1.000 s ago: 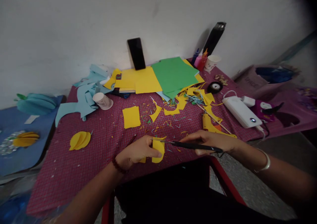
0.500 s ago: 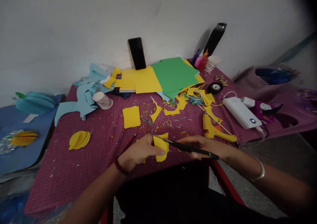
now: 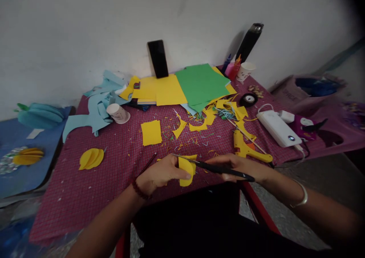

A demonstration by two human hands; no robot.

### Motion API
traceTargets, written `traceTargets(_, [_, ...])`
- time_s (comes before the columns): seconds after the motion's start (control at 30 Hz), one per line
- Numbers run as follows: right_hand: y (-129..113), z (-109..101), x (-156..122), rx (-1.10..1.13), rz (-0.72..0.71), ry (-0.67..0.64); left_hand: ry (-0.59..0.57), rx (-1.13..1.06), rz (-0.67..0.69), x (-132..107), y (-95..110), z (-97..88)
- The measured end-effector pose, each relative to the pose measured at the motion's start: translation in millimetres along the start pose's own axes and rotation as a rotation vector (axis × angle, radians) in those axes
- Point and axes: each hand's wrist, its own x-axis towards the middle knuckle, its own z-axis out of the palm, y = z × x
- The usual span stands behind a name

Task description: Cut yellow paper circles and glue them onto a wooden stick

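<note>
Near the front edge of the table, my left hand (image 3: 164,171) pinches a piece of yellow paper (image 3: 186,172) between thumb and fingers. My right hand (image 3: 238,166) is closed around the handles of black-handled scissors (image 3: 218,169). Their blades point left and lie across the upper part of the paper, by my left fingertips. A dark pencil-like stick (image 3: 148,163) lies beside my left hand. To the left rests a fan of yellow paper petals (image 3: 91,158). A stack of yellow paper squares (image 3: 151,132) lies beyond my hands.
Yellow offcuts (image 3: 199,126) and thin clippings litter the checked cloth. At right are a yellow glue gun (image 3: 246,151) and a white power bank (image 3: 278,128). Coloured sheets (image 3: 201,86), a phone (image 3: 158,59), a paper cup (image 3: 117,113) and a black bottle (image 3: 248,43) stand or lie farther back.
The scissors have shifted slightly to the right with my right hand. The yellow paper has turned a little in my left hand, and a cut flap now sticks out to the right.
</note>
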Motion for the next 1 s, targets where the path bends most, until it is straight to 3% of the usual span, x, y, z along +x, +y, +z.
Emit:
traceTargets(0.2, [-13.0,-8.6,1.6,-0.005,0.091,-0.047,-0.027,-0.030,-0.030,-1.5,2.9,0.7])
traceTargets(1.0, [-35.7,-27.2,7.6,-0.166,0.116,-0.145,-0.001,0.072,-0.054,-2.6,4.1,0.5])
